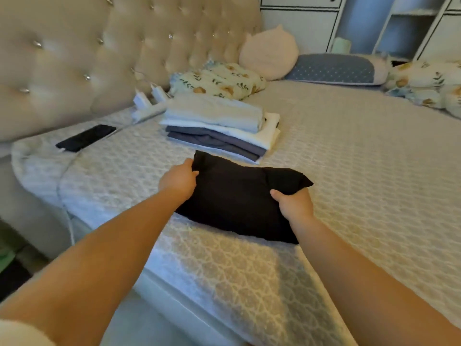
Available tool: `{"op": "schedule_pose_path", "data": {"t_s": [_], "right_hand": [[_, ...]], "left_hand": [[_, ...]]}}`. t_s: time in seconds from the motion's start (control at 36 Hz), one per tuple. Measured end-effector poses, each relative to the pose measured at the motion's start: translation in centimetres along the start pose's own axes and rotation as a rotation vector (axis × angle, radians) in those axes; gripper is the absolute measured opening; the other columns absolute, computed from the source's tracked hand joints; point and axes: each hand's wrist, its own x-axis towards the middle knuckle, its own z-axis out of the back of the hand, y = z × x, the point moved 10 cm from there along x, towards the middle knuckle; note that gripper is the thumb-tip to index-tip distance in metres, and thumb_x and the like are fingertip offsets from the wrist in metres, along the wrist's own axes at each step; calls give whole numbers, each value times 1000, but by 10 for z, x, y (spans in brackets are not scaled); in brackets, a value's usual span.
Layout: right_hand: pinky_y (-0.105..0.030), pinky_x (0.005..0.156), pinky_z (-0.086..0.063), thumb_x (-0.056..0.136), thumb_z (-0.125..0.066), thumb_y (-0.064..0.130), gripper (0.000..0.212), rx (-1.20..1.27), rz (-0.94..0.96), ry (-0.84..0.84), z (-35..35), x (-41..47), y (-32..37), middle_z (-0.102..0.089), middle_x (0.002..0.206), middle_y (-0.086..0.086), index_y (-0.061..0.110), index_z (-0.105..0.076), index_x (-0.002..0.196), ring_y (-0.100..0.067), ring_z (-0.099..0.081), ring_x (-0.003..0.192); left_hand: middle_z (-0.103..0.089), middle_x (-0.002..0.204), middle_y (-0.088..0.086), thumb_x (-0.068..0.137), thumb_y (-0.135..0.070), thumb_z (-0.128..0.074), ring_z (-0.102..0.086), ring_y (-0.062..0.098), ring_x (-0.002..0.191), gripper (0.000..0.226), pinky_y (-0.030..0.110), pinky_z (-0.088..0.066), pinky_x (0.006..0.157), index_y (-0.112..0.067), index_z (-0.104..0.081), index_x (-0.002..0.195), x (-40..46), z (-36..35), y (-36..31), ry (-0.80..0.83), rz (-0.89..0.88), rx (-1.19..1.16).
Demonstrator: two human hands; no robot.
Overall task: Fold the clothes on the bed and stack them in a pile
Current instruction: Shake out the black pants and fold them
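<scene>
The folded black fabric garment (239,198) lay on the grey quilted bed (349,151), just in front of the stack of folded white and grey clothes (219,126). The left hand (178,179) pinched its far-left corner and the right hand (294,204) pinched its right edge. This two-point grip probably kept the folds intact for transfer onto the stack.

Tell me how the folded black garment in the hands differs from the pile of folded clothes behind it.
The folded black garment is one dark piece; the pile of folded clothes layers pale and grey pieces. The left hand and right hand grip the garment's ends; nothing touches the pile. Both lie on the quilted bed cover.
</scene>
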Motion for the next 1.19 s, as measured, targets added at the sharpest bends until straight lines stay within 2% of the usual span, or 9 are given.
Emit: {"op": "schedule_pose_path", "data": {"t_s": [0.17, 0.28, 0.47, 0.58, 0.67, 0.75, 0.83, 1.06, 1.19], "right_hand": [[-38, 102, -39, 80, -73, 38, 75, 103, 19, 90, -106, 30, 49, -49, 140, -5, 15, -37, 141, -30, -48, 126], [-41, 106, -36, 88, -60, 49, 84, 23, 47, 92, -147, 50, 66, -35, 151, -8, 9, -20, 150, -31, -40, 133], [-39, 95, -43, 94, -50, 47, 76, -78, 63, 137, -161, 64, 77, -39, 147, -9, 8, -17, 150, -32, -46, 127], [-42, 107, -33, 92, -57, 40, 86, -45, 29, 14, -134, 60, 85, -16, 157, -10, 11, -3, 152, -33, -29, 138], [-44, 115, -18, 92, -50, 50, 87, -569, 354, -183, -116, 45, 125, 3, 159, -8, 13, 1, 152, -33, -8, 144], [-47, 114, -15, 93, -31, 63, 67, -796, 655, -47, -155, 37, 157, -18, 157, -4, 24, -28, 148, -28, -14, 142], [-58, 114, -8, 90, -22, 72, 66, -833, 606, 259, -197, 42, 141, -13, 159, 5, 40, -25, 147, -24, -6, 146], [-70, 105, -10, 83, -28, 77, 72, -866, 637, 180, -225, 64, 111, -6, 159, 4, 44, -14, 145, -25, -1, 146], [-56, 114, -4, 89, -30, 69, 65, -736, 661, 260, -218, 49, 102, -2, 160, 9, 43, -15, 147, -17, 3, 146]], "left_hand": [[-43, 69, 2, 102, -33, -37, -40, 21, 57, 27, 34, -29, 48, -14, -44, 120, 82, 40, 73, -111, 58, 151], [-50, 76, 4, 102, -36, -35, -46, 24, 63, 29, 34, -34, 50, -20, -42, 125, 128, 47, 93, -168, 22, 179], [-60, 97, 13, 102, -37, -35, -53, 30, 76, 35, 36, -38, 58, -19, -40, 132, 160, 28, 103, -146, 2, 208], [-38, 143, 12, 99, -40, -43, -44, 33, 123, 56, 45, -42, 87, -22, -23, 148, 161, 32, 110, -123, 81, 224], [-28, 153, 1, 97, -48, -39, -24, 27, 140, 55, 52, -25, 108, -34, -26, 148, 159, 42, 70, -202, -148, 298], [-37, 149, -10, 96, -61, -24, -25, 19, 141, 49, 59, -2, 113, -44, -42, 139, 156, 19, 28, -24, -347, 298], [-33, 152, -13, 90, -72, -20, -22, 19, 143, 58, 61, 1, 111, -47, -40, 138, 153, -15, 31, 174, -273, 273], [-13, 158, -17, 87, -75, -17, 0, 20, 147, 60, 59, 0, 112, -54, -21, 143, 161, -47, 60, 236, -182, 147], [2, 160, -12, 91, -70, -15, 9, 21, 147, 61, 54, 3, 114, -48, -9, 148, 144, -52, 64, 247, -54, 176]]}}
